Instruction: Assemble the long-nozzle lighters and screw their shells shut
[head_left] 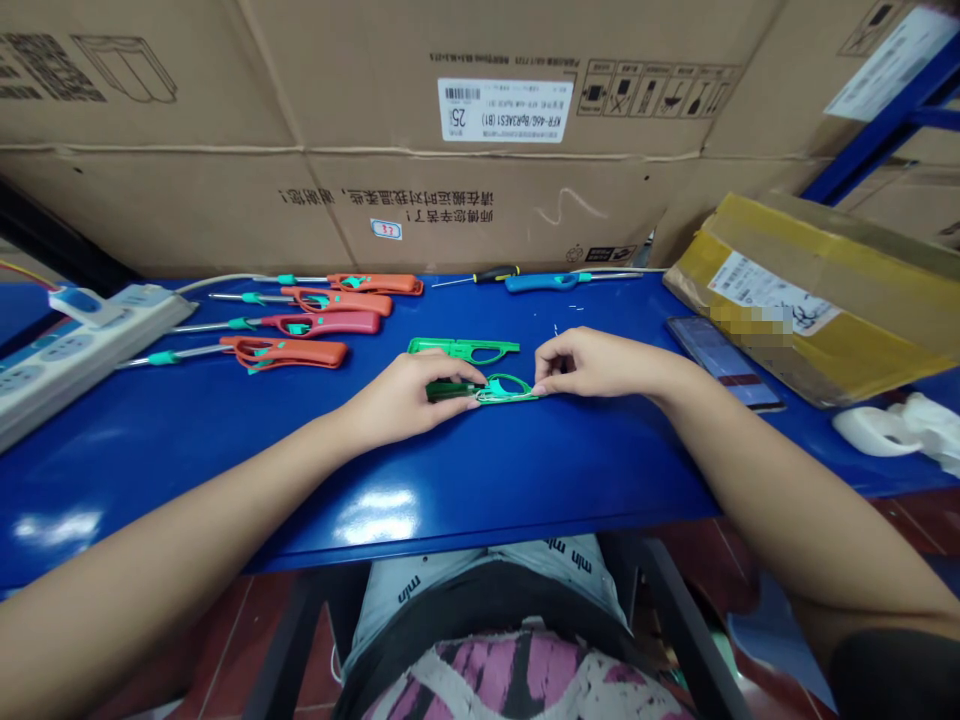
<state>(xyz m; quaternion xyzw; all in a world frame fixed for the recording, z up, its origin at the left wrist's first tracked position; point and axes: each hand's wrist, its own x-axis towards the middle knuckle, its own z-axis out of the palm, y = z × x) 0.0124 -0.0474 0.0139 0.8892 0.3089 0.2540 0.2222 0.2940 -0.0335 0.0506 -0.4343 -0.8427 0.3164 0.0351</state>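
An opened green lighter body (507, 389), with a thin wire and a teal trigger piece in it, lies between my hands on the blue table (480, 480). My left hand (412, 398) is closed around its left end, where a dark green part shows between thumb and fingers. At the right end, my right hand (581, 364) pinches the body's tip or the wire; which one is too small to tell. Just behind them rests a separate green half shell (465, 349).
Several orange and red lighters (285, 352) lie at the left near a white power strip (75, 350). A screwdriver (495, 273) and a blue lighter (547, 283) lie at the back. A phone (721, 360), a taped box (817, 290) and a white roll (877, 430) are right.
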